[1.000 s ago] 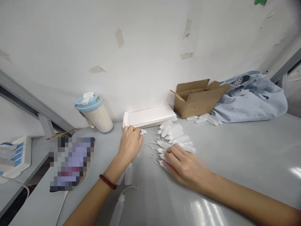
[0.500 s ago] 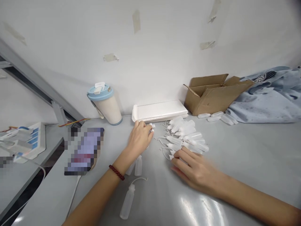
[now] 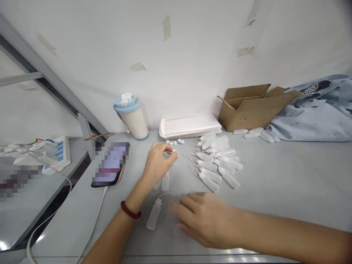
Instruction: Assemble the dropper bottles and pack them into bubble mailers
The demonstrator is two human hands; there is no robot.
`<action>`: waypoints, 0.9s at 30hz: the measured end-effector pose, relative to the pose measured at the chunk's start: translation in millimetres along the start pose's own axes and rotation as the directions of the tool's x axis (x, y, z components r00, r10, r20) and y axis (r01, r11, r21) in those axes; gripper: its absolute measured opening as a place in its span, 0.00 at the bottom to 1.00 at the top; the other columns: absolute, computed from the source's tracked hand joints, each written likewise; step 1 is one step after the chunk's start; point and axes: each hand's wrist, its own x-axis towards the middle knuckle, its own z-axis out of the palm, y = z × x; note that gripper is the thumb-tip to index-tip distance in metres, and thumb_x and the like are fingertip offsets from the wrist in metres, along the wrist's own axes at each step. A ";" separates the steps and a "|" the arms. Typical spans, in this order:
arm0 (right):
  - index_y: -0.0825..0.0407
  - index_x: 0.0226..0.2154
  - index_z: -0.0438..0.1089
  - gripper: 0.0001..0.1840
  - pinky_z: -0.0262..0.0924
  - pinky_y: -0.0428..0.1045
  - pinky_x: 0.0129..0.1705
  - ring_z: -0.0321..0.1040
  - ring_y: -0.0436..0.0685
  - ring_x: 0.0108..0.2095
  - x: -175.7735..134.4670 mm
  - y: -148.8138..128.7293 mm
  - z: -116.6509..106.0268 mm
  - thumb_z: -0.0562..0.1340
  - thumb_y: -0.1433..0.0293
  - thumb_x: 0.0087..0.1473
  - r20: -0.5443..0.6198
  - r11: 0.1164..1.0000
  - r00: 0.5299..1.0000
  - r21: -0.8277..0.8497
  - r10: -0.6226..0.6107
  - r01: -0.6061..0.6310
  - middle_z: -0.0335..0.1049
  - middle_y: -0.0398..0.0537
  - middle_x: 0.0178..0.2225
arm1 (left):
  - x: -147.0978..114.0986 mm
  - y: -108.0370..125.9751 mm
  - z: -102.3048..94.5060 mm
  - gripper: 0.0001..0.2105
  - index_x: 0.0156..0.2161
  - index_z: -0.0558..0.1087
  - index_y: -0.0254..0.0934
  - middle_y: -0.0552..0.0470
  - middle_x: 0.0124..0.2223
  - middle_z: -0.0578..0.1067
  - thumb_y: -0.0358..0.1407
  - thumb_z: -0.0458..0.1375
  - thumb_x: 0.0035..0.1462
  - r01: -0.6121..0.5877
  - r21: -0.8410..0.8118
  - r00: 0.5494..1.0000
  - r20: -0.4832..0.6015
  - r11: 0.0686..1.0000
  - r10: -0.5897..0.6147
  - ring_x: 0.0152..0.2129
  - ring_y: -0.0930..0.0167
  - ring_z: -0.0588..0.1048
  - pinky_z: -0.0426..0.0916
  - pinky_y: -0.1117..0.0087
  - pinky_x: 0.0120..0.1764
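Note:
My left hand (image 3: 159,161) is closed in a pinch on a small white cap (image 3: 174,151), just in front of several loose caps (image 3: 175,143). Under the left wrist, two translucent plastic bottles (image 3: 165,182) lie partly hidden. Nearer me lies a squeeze bottle (image 3: 154,217) with a thin curved tube at its top. My right hand (image 3: 203,220), blurred by motion, hovers to the right of that bottle, thumb and fingers apart, and no object shows in it. Behind it is a pile of similar tubed bottles (image 3: 217,161).
A stack of white flat packs (image 3: 189,124) rests against the wall. Left of it stand a blue-lidded cup (image 3: 134,121) and a phone (image 3: 111,165) on a cable. At right are an open cardboard box (image 3: 247,110), loose bottles (image 3: 251,135) and blue cloth (image 3: 316,121).
My right hand has left the bottle pile and moved left and towards me, uncovering bottles at the pile's front. My left hand has drawn slightly back from the loose caps. The view has shifted.

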 end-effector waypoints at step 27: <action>0.56 0.38 0.67 0.07 0.50 0.48 0.20 0.59 0.51 0.18 -23.3 28.8 -21.0 0.53 0.75 0.62 -0.388 0.961 0.922 -0.250 0.016 -0.121 0.63 0.44 0.20 | -14.1 11.9 -7.1 0.09 0.26 0.71 0.35 0.55 0.25 0.72 0.39 0.58 0.50 0.347 -0.679 0.937 0.225 0.647 -0.267 0.23 0.74 0.68 0.64 0.72 0.29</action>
